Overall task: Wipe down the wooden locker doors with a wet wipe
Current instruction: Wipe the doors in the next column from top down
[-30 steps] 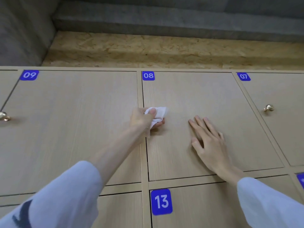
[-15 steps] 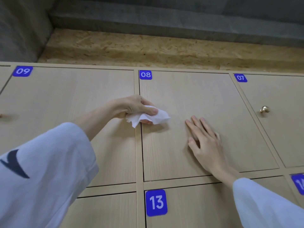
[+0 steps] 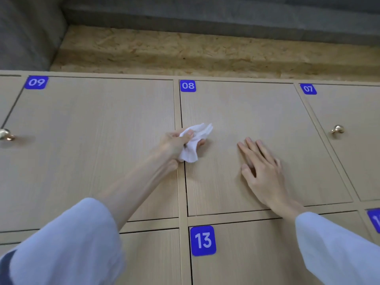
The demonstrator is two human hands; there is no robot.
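A crumpled white wet wipe is gripped in my left hand, at the left edge of the light wooden locker door labelled 08. The wipe lies against the door beside the vertical gap to door 09. My right hand rests flat on door 08 with straight fingers, a hand's width to the right of the wipe. Both forearms reach up from pale blue sleeves.
Door 07 at the right carries a brass knob; another brass knob shows at the far left. Door 13 lies below. A chipboard strip and grey concrete run above the lockers.
My left hand with the wipe swung up and left, then came back down to door 08's left edge, arm straightened. My right hand stayed flat on door 08.
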